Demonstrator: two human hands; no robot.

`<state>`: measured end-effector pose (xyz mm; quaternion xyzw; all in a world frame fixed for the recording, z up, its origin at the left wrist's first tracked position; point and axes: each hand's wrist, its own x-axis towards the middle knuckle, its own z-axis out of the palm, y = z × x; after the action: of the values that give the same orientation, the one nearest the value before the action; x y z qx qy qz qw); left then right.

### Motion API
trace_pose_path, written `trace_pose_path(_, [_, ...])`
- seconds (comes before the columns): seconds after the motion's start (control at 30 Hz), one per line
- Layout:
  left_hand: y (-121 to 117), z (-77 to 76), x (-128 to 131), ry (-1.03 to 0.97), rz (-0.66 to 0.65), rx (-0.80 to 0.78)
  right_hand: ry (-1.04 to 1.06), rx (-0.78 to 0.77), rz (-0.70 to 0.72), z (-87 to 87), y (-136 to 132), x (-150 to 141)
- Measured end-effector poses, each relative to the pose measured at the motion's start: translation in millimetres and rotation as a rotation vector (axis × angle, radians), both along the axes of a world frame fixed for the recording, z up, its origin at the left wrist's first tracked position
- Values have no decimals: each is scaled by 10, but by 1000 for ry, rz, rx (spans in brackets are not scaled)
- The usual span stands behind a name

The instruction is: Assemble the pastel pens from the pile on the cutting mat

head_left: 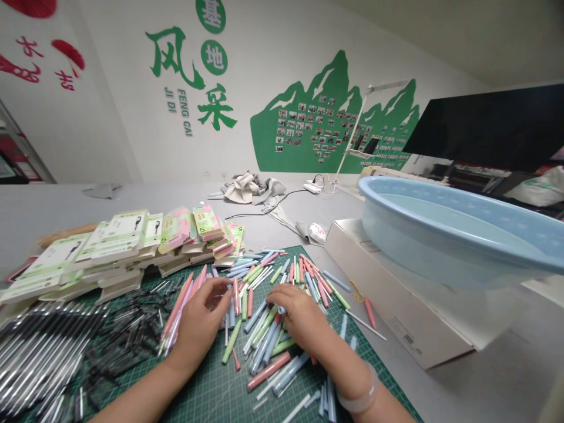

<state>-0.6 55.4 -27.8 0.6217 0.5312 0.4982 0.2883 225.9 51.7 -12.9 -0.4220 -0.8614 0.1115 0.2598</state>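
Observation:
On a green cutting mat (194, 405) lies a loose heap of pastel pen parts (264, 335): blue, green and pink barrels, with clear and white tubes among them. My left hand (200, 320) is at the heap's left edge, its thumb and index finger curled together on a blue pen barrel (231, 314). Over the middle of the heap, my right hand (302, 314) bends down with its fingertips around another blue pen barrel (281, 310), whose end points toward me. The palm hides its other fingers. Pink and lilac pens (176, 311) lie lined up beside my left wrist.
Black-and-silver pens (39, 346) lie in rows at left, beside a pile of black pen parts (132, 329). Behind them are stacked flat boxes (110, 235). At right, a blue basin (440, 235) rests on a white carton (396, 305). Cloths (247, 188) and a cable lie farther back.

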Motion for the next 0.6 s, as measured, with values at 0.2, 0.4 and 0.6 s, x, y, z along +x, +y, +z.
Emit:
trace_pose_path(0.2, [-18,28,17,-11,-19,1,-70,36,109,51,-104,-228])
trace_pose_path(0.4, [-4,9,14,-18,-13,7,-113,-8,89,72,-138,-284])
trace_pose_path(0.6, [0,-20,1,13,-27,13,-57,30,46,43,-89,-195])
